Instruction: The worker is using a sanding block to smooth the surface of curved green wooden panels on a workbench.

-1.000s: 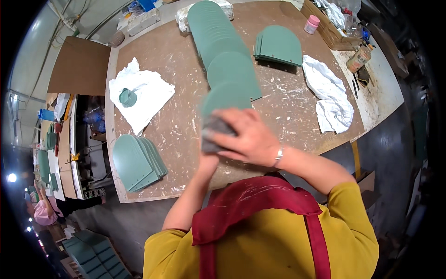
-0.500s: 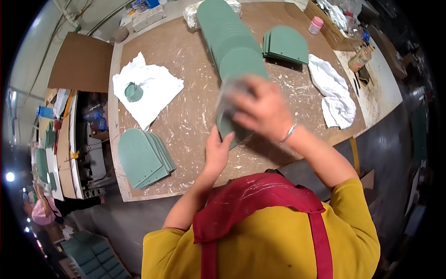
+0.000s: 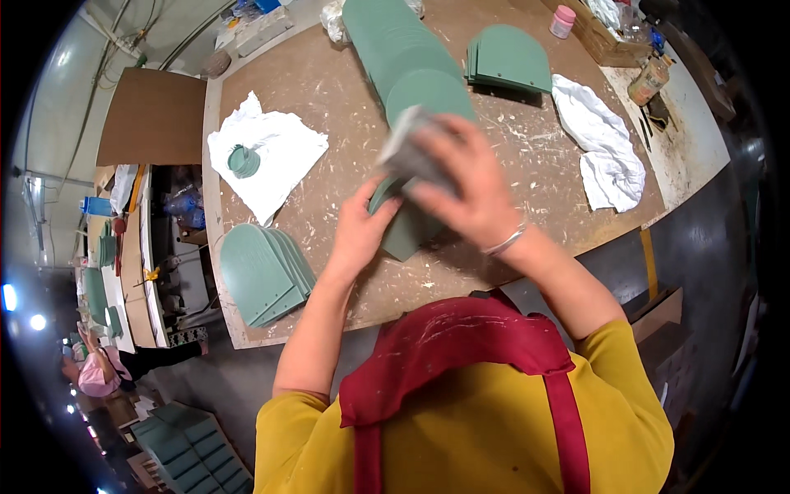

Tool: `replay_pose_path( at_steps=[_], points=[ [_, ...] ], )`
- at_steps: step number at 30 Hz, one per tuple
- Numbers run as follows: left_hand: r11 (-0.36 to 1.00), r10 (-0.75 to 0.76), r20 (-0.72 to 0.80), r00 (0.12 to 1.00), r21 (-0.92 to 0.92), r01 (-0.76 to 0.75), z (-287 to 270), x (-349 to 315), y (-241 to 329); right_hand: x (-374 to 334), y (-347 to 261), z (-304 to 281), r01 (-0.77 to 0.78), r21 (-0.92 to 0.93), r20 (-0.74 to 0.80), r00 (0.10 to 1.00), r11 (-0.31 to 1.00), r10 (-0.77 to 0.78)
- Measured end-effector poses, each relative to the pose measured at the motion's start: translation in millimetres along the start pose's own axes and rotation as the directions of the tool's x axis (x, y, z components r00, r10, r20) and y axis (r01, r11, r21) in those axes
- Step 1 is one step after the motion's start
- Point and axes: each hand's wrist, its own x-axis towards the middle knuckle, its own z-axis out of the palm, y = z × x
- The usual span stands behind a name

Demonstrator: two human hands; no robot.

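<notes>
My left hand pinches the left edge of a green rounded-end panel near the middle of the table. My right hand, blurred by motion, grips a grey block that looks like a sanding block, its upper side pale. The block is over the panel's upper part and hides some of it; whether it touches cannot be told. Just beyond, a long overlapping row of green round-ended panels stretches toward the table's far edge.
On the brown worktable sit a left stack of green panels and a right stack. A white cloth carries a small round green item. Right are another white cloth, a pink bottle and an amber bottle.
My left hand has moved up and left along the panel's edge, and the panel looks tilted differently. My right hand and the block have shifted slightly up. The whole view has also shifted a little.
</notes>
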Motion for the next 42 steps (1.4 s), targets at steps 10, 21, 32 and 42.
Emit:
replay_pose_path(
  at_steps=[10,21,32,42],
  points=[
    [0.997,-0.052,-0.187,0.981,-0.061,0.041,12,-9,0,-42,55,8,-0.374,-0.017,0.057,0.926,0.927,0.374],
    [0.913,-0.140,-0.333,0.933,-0.409,-0.009,0,-40,5,-78,73,7,-0.660,0.283,0.167,0.748,0.695,0.642],
    [0.964,-0.267,-0.017,0.963,-0.004,0.267,-45,-28,25,-39,5,46,-0.382,0.130,0.330,0.887,0.915,0.323],
    [0.812,-0.237,-0.231,0.944,-0.580,0.061,3,-70,-17,-10,-6,58,-0.054,-0.056,0.138,0.989,0.997,0.061]
  ],
)
